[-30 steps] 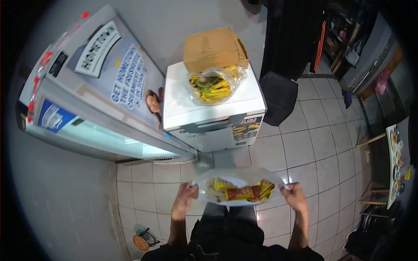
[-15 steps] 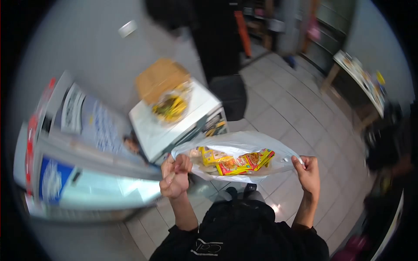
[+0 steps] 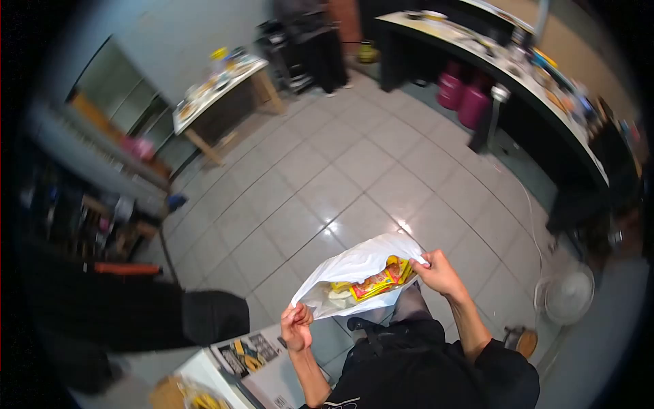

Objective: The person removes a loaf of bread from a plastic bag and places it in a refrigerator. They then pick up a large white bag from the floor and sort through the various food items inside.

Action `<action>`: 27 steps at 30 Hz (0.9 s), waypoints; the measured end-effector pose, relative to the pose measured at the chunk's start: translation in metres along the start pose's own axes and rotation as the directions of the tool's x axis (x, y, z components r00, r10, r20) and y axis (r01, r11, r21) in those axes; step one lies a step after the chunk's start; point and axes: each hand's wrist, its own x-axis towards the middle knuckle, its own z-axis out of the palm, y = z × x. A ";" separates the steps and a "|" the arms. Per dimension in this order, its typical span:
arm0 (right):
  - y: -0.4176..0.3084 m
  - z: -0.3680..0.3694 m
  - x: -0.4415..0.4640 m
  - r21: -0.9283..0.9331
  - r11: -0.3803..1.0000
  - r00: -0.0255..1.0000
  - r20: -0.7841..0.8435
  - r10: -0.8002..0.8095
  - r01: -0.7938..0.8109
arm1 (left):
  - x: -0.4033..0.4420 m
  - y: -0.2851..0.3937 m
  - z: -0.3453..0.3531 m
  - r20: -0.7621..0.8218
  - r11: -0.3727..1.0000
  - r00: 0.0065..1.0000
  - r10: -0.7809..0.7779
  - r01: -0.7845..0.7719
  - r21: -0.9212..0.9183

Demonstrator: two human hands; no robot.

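Note:
A white plastic bag (image 3: pixel 364 258) hangs stretched between my two hands, its mouth open toward me. My left hand (image 3: pixel 297 327) is closed on the bag's left edge, and my right hand (image 3: pixel 438 273) pinches the right edge. Inside lie yellow and red packets (image 3: pixel 381 281), with something pale beside them that I cannot make out. Below and left of my left hand is the white chest (image 3: pixel 204 371), partly cut off by the frame. On it sit a clear bag of yellow items (image 3: pixel 204 399) and part of a cardboard box (image 3: pixel 165 394).
A small wooden table (image 3: pixel 228 83) with items stands at the back left. Near it is a person in dark clothes (image 3: pixel 320 48). A long counter (image 3: pixel 477 51) curves along the right, with purple containers (image 3: pixel 471 105) beneath. A fan (image 3: pixel 569 293) stands at the right.
The view has swung right, away from the tall fridge, toward the long counter. The white chest has shifted to the lower left. Both hands still hold the bag.

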 end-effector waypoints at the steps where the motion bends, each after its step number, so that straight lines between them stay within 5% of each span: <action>1: 0.009 -0.029 0.001 0.017 0.999 0.998 -0.052 0.035 -0.034 | 0.023 -0.015 0.024 0.045 0.999 0.998 -0.044 0.043 0.014; 3: -0.003 -0.016 -0.041 0.078 0.992 0.974 -0.199 0.109 -0.095 | 0.037 -0.005 0.008 0.185 0.991 0.974 -0.130 0.131 0.009; 9: 0.057 -0.161 -0.038 0.137 0.985 0.852 -0.497 0.161 -0.106 | 0.149 -0.105 0.175 0.493 0.953 0.830 -0.259 0.304 -0.011; 12: 0.058 -0.194 -0.038 0.232 0.963 0.737 -0.625 0.257 -0.139 | 0.183 -0.139 0.220 0.561 0.937 0.754 -0.341 0.320 0.140; 20: 0.083 -0.299 0.008 0.235 0.967 0.609 -0.754 0.248 -0.103 | 0.272 -0.210 0.359 0.683 0.895 0.589 -0.432 0.372 0.246; 27: 0.082 -0.404 0.128 0.238 0.971 0.505 -0.835 0.219 -0.027 | 0.408 -0.257 0.492 0.791 0.915 0.501 -0.351 0.361 0.178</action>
